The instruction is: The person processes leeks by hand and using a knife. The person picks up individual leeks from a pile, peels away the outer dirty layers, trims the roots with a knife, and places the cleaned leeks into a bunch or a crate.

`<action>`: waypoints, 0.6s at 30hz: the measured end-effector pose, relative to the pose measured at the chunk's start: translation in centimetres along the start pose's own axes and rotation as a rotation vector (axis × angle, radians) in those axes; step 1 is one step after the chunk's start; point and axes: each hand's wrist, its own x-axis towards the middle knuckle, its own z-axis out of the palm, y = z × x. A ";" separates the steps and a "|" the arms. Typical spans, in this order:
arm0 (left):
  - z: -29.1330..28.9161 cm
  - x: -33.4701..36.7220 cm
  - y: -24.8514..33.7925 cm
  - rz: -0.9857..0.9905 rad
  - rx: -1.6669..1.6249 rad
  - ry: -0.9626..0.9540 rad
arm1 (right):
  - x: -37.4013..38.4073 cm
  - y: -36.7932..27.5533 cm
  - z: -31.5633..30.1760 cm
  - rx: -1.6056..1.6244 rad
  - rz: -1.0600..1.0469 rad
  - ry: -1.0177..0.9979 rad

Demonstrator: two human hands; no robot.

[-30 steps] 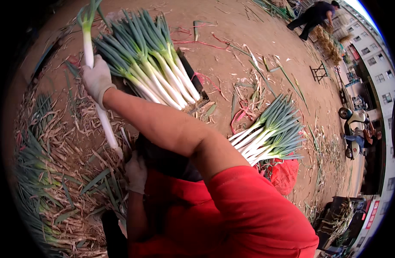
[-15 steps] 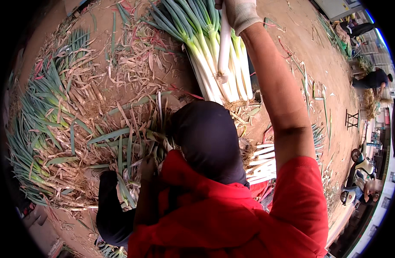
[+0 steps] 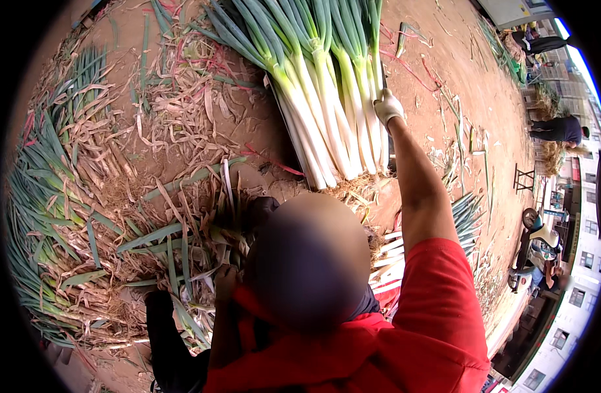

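Long green onions with white stalks lie side by side in a thick pile (image 3: 333,124), green tops far and roots near. My right hand (image 3: 389,108), in a pale glove, is at the pile's right edge, its fingers curled on the outermost green onion (image 3: 372,118). My right arm reaches out straight. In shade at the lower left, my left hand (image 3: 227,283) is low beside dry leaves and stalks (image 3: 199,262); its fingers are too dark and covered to make out.
A broad heap of untrimmed green onions (image 3: 58,216) fills the left side. Dry husks (image 3: 182,108) and red string (image 3: 418,71) litter the earth floor. More white-stalked green onions (image 3: 389,252) lie right of my body. Far right are a person in dark clothes (image 3: 559,129) and a scooter (image 3: 543,239).
My right hand has come nearer and down to the pile's right edge. The single green onion it held above the pile now lies among the others. The left hand has hardly moved.
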 end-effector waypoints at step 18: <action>-2.2 -1.2 12.4 0.402 0.249 0.356 | 2.0 12.5 8.5 0.203 -0.134 0.055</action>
